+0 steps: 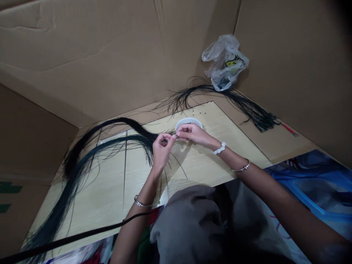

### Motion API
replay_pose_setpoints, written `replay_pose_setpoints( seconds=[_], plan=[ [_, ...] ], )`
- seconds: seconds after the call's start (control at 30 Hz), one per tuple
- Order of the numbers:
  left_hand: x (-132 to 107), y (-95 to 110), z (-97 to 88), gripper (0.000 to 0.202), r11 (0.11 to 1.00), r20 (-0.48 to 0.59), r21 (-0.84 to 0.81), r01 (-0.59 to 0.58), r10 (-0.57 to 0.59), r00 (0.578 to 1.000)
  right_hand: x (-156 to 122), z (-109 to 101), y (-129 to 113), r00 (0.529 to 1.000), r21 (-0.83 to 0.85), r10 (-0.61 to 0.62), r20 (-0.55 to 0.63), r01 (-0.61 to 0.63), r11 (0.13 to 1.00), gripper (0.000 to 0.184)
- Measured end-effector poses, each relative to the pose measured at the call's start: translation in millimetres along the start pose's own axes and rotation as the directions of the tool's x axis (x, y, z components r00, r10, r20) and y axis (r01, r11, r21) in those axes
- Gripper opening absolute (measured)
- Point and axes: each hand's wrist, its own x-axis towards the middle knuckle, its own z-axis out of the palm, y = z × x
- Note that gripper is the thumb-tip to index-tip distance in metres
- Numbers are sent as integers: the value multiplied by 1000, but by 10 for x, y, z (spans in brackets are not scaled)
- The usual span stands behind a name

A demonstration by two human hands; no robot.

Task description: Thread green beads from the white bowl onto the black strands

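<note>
My left hand [161,148] is closed in a pinch at the end of a bundle of long dark strands [132,123], thin like cords or threads. Fingertip to fingertip with it, my right hand [189,132] pinches something too small to make out. Just behind my right hand sits a small white bowl [189,120], partly hidden by the fingers, with some dark bits inside. A dark green bundle [90,154] of similar strands curves over the board to the left. A few loose strands hang below my left hand.
A pale board [107,183] lies under my hands, with several tiny dark beads or bits [200,113] near its back corner. Cardboard walls [115,55] enclose the area. Behind are another strand bundle [247,106], a clear plastic bag [227,64] and a red-handled tool [288,128].
</note>
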Motion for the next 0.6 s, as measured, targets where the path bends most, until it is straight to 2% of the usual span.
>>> replay_pose_setpoints(
  seconds=[0.23,0.43,0.6],
  plan=[
    [13,-92,-46,8,999,30,-41,-12,13,999,0,-14,2,1000,-8,22,-18,-22,1000,30],
    [8,-128,-53,12,992,108,-110,67,-55,993,9,-32,49,999,-43,38,-23,-39,998,32],
    [13,-59,-25,20,999,65,-9,39,-38,997,-10,-25,8,1000,-106,-12,-17,10,994,29]
  ],
)
